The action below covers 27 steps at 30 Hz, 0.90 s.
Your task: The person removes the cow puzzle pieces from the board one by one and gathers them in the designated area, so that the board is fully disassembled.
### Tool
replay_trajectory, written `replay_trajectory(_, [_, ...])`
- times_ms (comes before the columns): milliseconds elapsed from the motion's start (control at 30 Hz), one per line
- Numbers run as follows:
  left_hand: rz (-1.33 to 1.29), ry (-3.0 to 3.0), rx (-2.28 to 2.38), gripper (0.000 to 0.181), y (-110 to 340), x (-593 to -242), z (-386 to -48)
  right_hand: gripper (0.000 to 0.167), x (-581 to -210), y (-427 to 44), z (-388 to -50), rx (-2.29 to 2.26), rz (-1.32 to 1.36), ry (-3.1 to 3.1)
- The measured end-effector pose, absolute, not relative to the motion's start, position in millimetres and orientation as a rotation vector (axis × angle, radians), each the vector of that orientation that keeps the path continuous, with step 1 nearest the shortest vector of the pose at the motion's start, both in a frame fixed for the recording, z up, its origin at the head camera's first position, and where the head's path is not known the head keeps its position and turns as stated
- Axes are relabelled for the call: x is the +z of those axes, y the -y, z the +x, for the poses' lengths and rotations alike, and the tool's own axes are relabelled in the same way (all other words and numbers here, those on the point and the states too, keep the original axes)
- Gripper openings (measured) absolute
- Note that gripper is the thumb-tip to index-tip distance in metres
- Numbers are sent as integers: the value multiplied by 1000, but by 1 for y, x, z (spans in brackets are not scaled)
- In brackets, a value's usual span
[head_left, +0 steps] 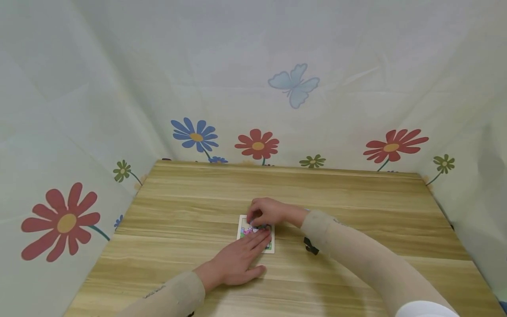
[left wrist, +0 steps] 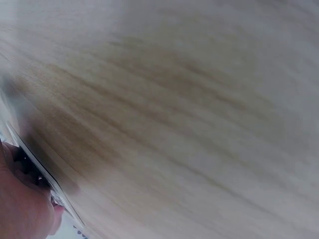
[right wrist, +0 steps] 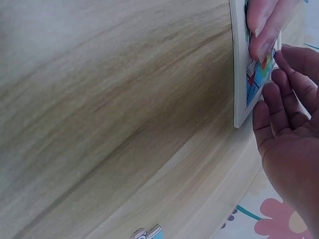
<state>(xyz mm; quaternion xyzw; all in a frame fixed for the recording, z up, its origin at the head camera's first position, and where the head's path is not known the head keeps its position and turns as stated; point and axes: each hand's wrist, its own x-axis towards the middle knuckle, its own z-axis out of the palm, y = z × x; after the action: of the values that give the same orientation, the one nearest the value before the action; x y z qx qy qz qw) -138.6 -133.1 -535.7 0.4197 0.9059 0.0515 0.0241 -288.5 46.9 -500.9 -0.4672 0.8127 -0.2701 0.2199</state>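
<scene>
A small white-framed picture puzzle (head_left: 240,226) with a colourful scene lies flat on the wooden table. My left hand (head_left: 239,257) rests across its lower part, fingers straight and pressing on the picture. Over the top edge, my right hand (head_left: 267,212) has its fingers curled, thumb and forefinger together at a small blue bit that looks like a puzzle piece (right wrist: 273,53). Most of that piece is hidden by the fingers. In the right wrist view, the other fingers of the right hand touch or nearly touch the frame's edge.
A loose printed piece (right wrist: 148,233) lies on the table (head_left: 190,189) at the bottom of the right wrist view. Below my right forearm is a small black object (head_left: 310,246). A white cloth (head_left: 222,57) with flowers surrounds the table's back and sides.
</scene>
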Motion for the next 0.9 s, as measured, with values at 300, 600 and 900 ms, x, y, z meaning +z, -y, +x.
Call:
replay_trajectory(300, [1271, -2778, 171, 78, 133, -538, -139, 6, -503, -44, -289, -782, -1327, -2260])
replay_trajectory(600, [1274, -2786, 140, 78, 132, -536, -139, 5, -501, -45, -290, -785, -1316, -2227])
replay_trajectory(900, [1264, -2794, 141, 78, 133, -539, -139, 8, -500, -46, -290, -811, -1265, -2211])
